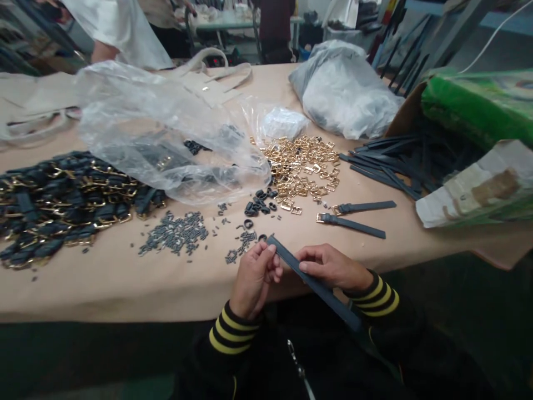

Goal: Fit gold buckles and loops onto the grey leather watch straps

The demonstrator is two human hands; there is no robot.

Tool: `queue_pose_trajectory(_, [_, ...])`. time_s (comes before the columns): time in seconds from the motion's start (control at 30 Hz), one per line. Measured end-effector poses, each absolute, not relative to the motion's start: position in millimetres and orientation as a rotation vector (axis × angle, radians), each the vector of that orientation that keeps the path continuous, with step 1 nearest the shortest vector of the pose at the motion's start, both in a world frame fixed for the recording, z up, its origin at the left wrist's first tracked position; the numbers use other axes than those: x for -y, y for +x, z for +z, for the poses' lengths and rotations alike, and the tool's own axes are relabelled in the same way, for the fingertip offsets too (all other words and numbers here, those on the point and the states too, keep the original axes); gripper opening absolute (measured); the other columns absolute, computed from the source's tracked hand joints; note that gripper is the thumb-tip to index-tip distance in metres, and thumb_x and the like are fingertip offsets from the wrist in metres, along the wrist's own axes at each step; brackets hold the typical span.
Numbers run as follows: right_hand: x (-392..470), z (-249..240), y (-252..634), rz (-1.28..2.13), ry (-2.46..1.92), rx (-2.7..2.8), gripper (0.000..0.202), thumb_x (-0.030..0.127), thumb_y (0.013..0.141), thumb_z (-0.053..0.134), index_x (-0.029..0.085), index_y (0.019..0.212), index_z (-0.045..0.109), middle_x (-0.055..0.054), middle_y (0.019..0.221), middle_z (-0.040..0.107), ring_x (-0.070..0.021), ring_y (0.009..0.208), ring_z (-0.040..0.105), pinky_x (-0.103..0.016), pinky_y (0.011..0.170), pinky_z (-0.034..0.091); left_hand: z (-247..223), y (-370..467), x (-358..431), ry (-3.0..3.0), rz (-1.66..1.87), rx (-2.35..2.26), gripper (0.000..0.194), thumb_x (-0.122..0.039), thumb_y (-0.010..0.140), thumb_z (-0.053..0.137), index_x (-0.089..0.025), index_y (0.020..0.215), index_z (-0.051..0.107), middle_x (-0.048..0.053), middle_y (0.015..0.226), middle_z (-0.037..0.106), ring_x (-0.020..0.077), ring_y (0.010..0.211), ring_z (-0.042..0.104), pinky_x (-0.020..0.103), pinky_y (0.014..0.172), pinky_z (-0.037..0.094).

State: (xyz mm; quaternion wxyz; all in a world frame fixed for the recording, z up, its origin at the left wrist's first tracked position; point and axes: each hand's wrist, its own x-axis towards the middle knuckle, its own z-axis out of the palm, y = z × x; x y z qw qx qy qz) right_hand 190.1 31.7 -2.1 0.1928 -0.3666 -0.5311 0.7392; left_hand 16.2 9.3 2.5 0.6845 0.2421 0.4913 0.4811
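A dark strap (316, 284) slants across in front of my body, off the table's near edge. My left hand (259, 272) pinches its upper end between thumb and fingers. Further down the same strap, my right hand (331, 268) is closed on it from the far side. Just beyond my hands lie two short dark straps with gold buckles (353, 225). A small heap of dark loops (259, 203) and some tiny dark pieces (245, 240) are close to my left hand. Behind these spreads a pile of gold buckles (297, 166).
Buckled dark straps (75, 194) are heaped at the left, beside many tiny pieces (175, 232). A clear plastic bag (166, 128) covers the middle. More straps (400, 158) spill from a box (478, 183) at the right. A stuffed bag (345, 89) stands behind; people are beyond.
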Motion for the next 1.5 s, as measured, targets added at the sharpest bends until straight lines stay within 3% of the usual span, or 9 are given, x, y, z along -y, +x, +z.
queue_pose_trajectory(0.2, [-26.2,-2.1,181.0,2.123,-1.059,1.49,0.026,0.036,0.074,0.06,0.012,0.072,0.05,0.007,0.05,0.045,-0.002,0.038,0.036,-0.014,0.036,0.027,0.8,10.5,-8.8,0.594,1.163,-1.127,0.02,-0.032,0.076,0.057,-0.015,0.073,0.045,-0.007,0.054,0.05,0.004,0.041,0.047,0.013,0.038,0.036])
queue_pose_trajectory(0.5, [-34.3,-10.0,182.0,1.509,-1.279,1.06,0.027,0.037,0.07,0.065,0.015,0.073,0.049,0.003,0.059,0.059,-0.0078,0.053,0.058,-0.018,0.052,0.051,4.4,17.6,19.0,0.606,0.735,-0.969,0.021,-0.03,0.077,0.059,-0.012,0.083,0.05,0.008,0.08,0.067,0.0093,0.056,0.062,0.017,0.051,0.048])
queue_pose_trajectory(0.7, [-19.6,-9.7,194.8,1.551,-1.36,1.027,0.029,0.041,0.071,0.062,0.013,0.076,0.056,-0.002,0.069,0.064,-0.0113,0.062,0.062,-0.021,0.057,0.052,1.3,11.1,15.6,0.501,0.927,-1.069,0.016,-0.025,0.077,0.058,-0.012,0.079,0.05,0.005,0.074,0.067,0.0054,0.05,0.057,0.013,0.047,0.045])
queue_pose_trajectory(0.83, [-4.3,8.7,211.4,1.862,-1.418,1.564,0.038,0.044,0.081,0.048,0.011,0.067,0.059,-0.004,0.058,0.062,-0.0096,0.048,0.057,-0.02,0.048,0.045,-0.7,6.2,12.1,0.526,0.964,-1.122,0.016,-0.026,0.077,0.057,-0.014,0.075,0.048,-0.003,0.056,0.059,0.0031,0.04,0.049,0.011,0.038,0.036])
queue_pose_trajectory(0.9, [-0.4,20.1,213.4,1.667,-1.424,1.788,0.035,0.041,0.084,0.046,0.013,0.069,0.059,-0.003,0.058,0.061,-0.0109,0.049,0.056,-0.023,0.05,0.045,-1.7,4.0,11.5,0.549,0.928,-1.129,0.017,-0.027,0.076,0.057,-0.014,0.073,0.047,-0.005,0.053,0.056,0.0019,0.036,0.045,0.01,0.036,0.031])
queue_pose_trajectory(1.07, [-11.1,25.8,192.8,0.864,-1.293,2.097,0.018,0.023,0.078,0.055,0.016,0.094,0.061,-0.01,0.1,0.062,-0.0208,0.095,0.055,-0.035,0.085,0.041,-1.7,1.5,11.7,0.6,0.849,-1.124,0.018,-0.029,0.076,0.058,-0.014,0.072,0.049,-0.006,0.05,0.052,0.0017,0.035,0.042,0.011,0.035,0.028])
queue_pose_trajectory(1.23, [-21.6,4.2,173.0,1.553,-1.222,2.054,0.013,0.024,0.081,0.05,0.015,0.079,0.059,-0.002,0.066,0.061,-0.011,0.058,0.055,-0.023,0.057,0.043,-1.8,0.2,12.3,0.622,0.895,-1.084,0.027,-0.033,0.079,0.054,-0.013,0.062,0.048,-0.005,0.048,0.05,0.0017,0.035,0.041,0.012,0.035,0.029])
queue_pose_trajectory(1.37, [-19.8,-8.5,168.1,1.999,-1.108,1.549,0.017,0.03,0.078,0.055,0.014,0.081,0.054,0.0,0.07,0.058,-0.0066,0.051,0.051,-0.017,0.045,0.039,-4.0,0.6,10.2,0.586,0.908,-1.072,0.031,-0.036,0.08,0.051,-0.013,0.06,0.049,-0.004,0.047,0.052,0.0028,0.033,0.042,0.014,0.033,0.028])
queue_pose_trajectory(1.5, [-17.7,-11.9,165.4,2.075,-1.087,1.349,0.019,0.031,0.074,0.06,0.015,0.082,0.053,0.004,0.056,0.053,-0.0063,0.047,0.049,-0.015,0.042,0.037,-5.1,1.7,8.4,0.573,0.911,-1.072,0.03,-0.037,0.08,0.051,-0.013,0.061,0.049,-0.004,0.047,0.052,0.0032,0.033,0.042,0.013,0.033,0.028])
